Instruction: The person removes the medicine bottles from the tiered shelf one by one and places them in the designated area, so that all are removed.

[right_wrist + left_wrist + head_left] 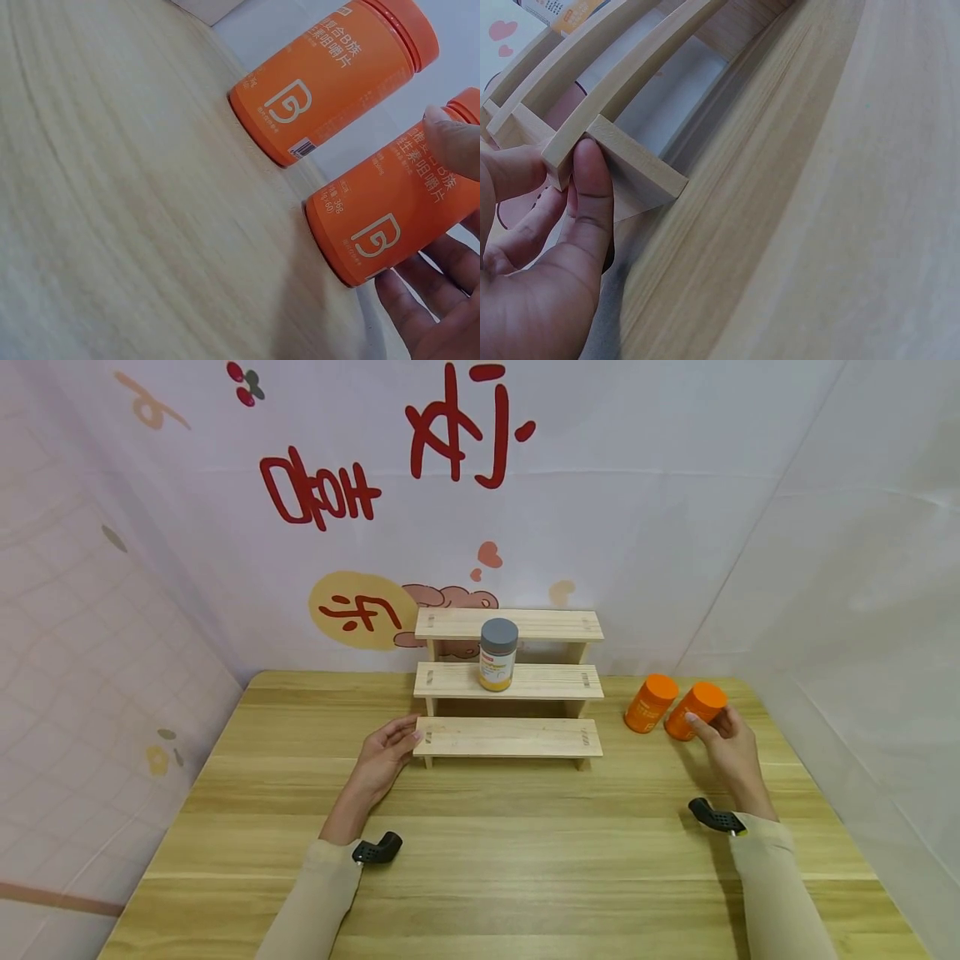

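Note:
A small three-step wooden shelf [510, 737] stands at the back of the table. My left hand [386, 758] pinches the left end of its lowest board between thumb and fingers, as the left wrist view shows up close on the board end [564, 150]. On the right, my right hand [735, 753] holds an orange supplement bottle [688, 717], thumb [450, 146] on its near side and fingers around the far side. That bottle's base appears to rest on the table. Just left of it, a matching orange bottle [648, 707] stands upright, untouched.
A white-and-yellow bottle with a grey lid [497, 662] stands on the shelf's middle step. Behind the wooden table [525, 860] hangs a white cloth backdrop [637, 527] with red writing, and more cloth borders both sides.

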Action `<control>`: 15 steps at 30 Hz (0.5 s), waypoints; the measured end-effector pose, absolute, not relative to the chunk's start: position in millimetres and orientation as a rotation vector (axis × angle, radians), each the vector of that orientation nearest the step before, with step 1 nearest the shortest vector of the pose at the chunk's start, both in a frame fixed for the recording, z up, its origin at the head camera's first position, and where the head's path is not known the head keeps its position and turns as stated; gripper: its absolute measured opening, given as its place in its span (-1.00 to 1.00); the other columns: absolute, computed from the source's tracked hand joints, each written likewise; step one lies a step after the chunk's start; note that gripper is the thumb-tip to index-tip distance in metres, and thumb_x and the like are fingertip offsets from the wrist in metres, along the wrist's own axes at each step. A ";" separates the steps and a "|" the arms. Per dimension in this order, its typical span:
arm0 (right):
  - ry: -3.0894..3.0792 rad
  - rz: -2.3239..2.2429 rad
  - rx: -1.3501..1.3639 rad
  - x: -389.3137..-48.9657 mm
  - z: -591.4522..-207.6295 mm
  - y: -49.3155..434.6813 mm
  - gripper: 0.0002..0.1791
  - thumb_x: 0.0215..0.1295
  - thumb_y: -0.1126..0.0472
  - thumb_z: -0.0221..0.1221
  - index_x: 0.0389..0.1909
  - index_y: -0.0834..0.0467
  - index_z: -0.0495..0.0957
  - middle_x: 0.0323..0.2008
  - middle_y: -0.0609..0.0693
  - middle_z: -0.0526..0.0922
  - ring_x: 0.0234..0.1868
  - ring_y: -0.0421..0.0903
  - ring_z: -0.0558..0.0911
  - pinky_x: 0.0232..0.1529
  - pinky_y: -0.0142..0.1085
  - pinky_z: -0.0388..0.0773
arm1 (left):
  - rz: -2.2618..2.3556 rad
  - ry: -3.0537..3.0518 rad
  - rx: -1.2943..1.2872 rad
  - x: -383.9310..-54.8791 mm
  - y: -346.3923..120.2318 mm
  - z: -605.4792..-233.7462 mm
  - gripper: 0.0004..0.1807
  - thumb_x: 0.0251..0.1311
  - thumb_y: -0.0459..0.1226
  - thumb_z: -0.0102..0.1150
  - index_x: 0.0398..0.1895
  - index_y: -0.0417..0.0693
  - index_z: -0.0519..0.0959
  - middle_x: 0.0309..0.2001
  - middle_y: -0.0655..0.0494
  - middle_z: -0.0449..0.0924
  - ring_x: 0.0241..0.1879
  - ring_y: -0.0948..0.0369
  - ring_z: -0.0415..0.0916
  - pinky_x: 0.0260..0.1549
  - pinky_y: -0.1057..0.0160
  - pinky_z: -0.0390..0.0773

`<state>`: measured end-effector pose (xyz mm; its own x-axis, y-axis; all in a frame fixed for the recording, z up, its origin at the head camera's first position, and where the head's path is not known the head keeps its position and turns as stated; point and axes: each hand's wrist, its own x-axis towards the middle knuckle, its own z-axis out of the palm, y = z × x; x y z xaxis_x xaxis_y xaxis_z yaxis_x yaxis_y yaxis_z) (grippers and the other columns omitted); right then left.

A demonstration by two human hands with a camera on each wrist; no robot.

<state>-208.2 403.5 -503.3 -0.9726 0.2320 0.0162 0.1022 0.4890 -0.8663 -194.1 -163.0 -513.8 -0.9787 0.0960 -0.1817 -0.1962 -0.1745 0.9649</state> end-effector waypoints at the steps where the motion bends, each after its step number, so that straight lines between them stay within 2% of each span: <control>1: -2.606 1.490 -0.297 -208.1 -503.0 403.8 -0.22 0.42 -0.26 0.17 0.58 -0.16 0.18 0.51 0.13 0.35 0.36 -0.20 0.44 -0.01 -0.71 0.42 | 2.269 1.882 -0.117 -194.1 -162.8 -513.9 -0.48 0.47 -0.34 0.16 0.45 -0.21 0.38 0.02 0.10 0.47 -0.10 0.31 0.51 -0.19 0.45 0.57; 4: -2.650 1.451 -0.279 -208.0 -501.1 405.7 -0.19 0.44 -0.24 0.16 0.59 -0.09 0.15 0.49 0.22 0.35 0.32 -0.19 0.45 -0.03 -0.68 0.42 | 2.263 1.883 -0.116 -193.7 -162.4 -514.2 -0.46 0.47 -0.34 0.16 0.46 -0.22 0.36 0.02 0.10 0.46 -0.10 0.31 0.49 -0.20 0.46 0.56; 8: -2.711 1.391 -0.241 -206.8 -494.6 408.9 -0.16 0.48 -0.20 0.15 0.61 0.03 0.07 0.44 0.25 0.37 0.21 -0.35 0.43 -0.04 -0.65 0.39 | 2.260 1.881 -0.119 -193.3 -162.4 -514.5 -0.46 0.47 -0.34 0.16 0.46 -0.21 0.36 0.02 0.11 0.46 -0.10 0.31 0.49 -0.21 0.45 0.56; 11: -2.705 1.378 -0.221 -205.9 -486.6 410.5 -0.14 0.50 -0.17 0.13 0.64 0.03 0.00 0.44 0.25 0.34 0.19 -0.39 0.40 -0.02 -0.62 0.38 | 2.265 1.884 -0.118 -193.6 -163.1 -514.8 -0.47 0.47 -0.33 0.16 0.46 -0.21 0.37 0.02 0.10 0.46 -0.09 0.31 0.49 -0.20 0.45 0.56; 15: -2.649 1.389 -0.192 -202.1 -472.3 410.2 -0.16 0.52 -0.13 0.11 0.66 -0.02 -0.04 0.51 0.27 0.25 0.31 -0.17 0.41 0.01 -0.65 0.37 | 2.263 1.892 -0.106 -193.9 -163.0 -514.5 -0.47 0.47 -0.33 0.16 0.46 -0.21 0.37 0.03 0.10 0.47 -0.08 0.31 0.50 -0.19 0.45 0.56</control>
